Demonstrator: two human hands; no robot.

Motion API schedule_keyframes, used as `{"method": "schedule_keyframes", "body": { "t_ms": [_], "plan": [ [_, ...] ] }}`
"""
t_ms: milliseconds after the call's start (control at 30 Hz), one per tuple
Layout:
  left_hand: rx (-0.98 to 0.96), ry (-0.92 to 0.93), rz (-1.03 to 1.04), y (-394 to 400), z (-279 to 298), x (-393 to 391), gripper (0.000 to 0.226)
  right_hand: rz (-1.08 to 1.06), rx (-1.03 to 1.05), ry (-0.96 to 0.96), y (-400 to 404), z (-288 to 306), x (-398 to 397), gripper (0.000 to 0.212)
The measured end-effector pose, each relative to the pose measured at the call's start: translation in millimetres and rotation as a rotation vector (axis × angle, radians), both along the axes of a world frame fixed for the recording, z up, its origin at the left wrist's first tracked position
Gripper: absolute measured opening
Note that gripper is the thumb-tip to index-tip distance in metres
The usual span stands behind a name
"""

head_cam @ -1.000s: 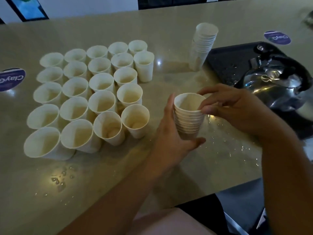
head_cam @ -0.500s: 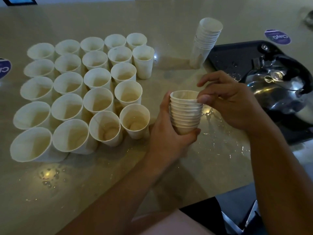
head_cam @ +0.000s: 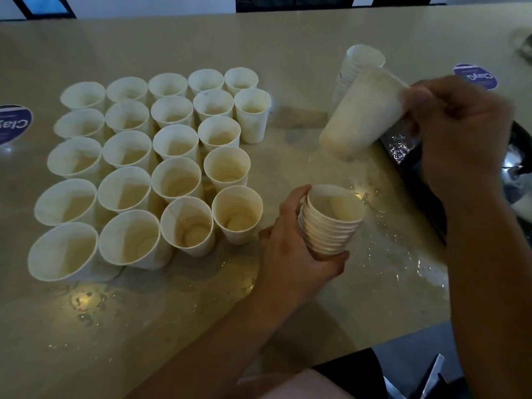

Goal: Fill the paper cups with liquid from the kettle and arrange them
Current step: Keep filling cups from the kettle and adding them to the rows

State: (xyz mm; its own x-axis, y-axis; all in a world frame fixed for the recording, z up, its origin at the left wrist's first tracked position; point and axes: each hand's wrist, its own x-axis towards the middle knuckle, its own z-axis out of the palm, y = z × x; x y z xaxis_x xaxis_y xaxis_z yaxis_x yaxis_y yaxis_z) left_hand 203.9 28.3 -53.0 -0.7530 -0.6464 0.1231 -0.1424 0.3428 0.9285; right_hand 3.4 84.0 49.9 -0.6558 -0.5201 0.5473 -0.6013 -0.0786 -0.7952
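My left hand [head_cam: 290,254] grips a nested stack of white paper cups [head_cam: 331,226] just above the wet table. My right hand [head_cam: 457,133] pinches the rim of a single paper cup [head_cam: 362,116], held tilted in the air with its base pointing down-left. Several filled cups [head_cam: 161,168] stand in rows on the left half of the table. The metal kettle [head_cam: 518,168] is mostly hidden behind my right hand at the right edge.
A second tall cup stack [head_cam: 359,61] stands behind the lifted cup. A black tray [head_cam: 403,145] holds the kettle. Water is spilled on the beige table [head_cam: 388,249]. Round purple stickers lie at the left [head_cam: 11,122] and far right [head_cam: 475,76].
My right hand has pulled the top cup off the stack and lifted it up and to the right. My left hand still holds the stack in about the same place.
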Motion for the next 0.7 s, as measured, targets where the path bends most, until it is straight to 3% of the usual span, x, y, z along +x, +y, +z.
{"method": "schedule_keyframes", "body": {
  "t_ms": [100, 200, 300, 467, 700],
  "plan": [
    [-0.045, 0.046, 0.029, -1, 2, 3, 0.104, 0.023, 0.092, 0.017, -20, 2, -9, 0.007],
    [-0.076, 0.025, 0.043, -2, 1, 4, 0.109, 0.108, 0.422, 0.178, -46, -17, -14, 0.022],
    [-0.111, 0.003, 0.03, -2, 1, 6, 0.108, 0.241, 0.65, 0.273, -70, -45, -12, 0.023],
    [-0.15, -0.034, 0.002, -4, 3, 7, 0.108, 0.341, 0.728, 0.387, -96, -67, -7, 0.021],
    [-0.174, -0.033, -0.029, -7, 8, 9, 0.109, 0.357, 0.738, 0.363, -118, -73, -2, 0.023]
  ]
}}
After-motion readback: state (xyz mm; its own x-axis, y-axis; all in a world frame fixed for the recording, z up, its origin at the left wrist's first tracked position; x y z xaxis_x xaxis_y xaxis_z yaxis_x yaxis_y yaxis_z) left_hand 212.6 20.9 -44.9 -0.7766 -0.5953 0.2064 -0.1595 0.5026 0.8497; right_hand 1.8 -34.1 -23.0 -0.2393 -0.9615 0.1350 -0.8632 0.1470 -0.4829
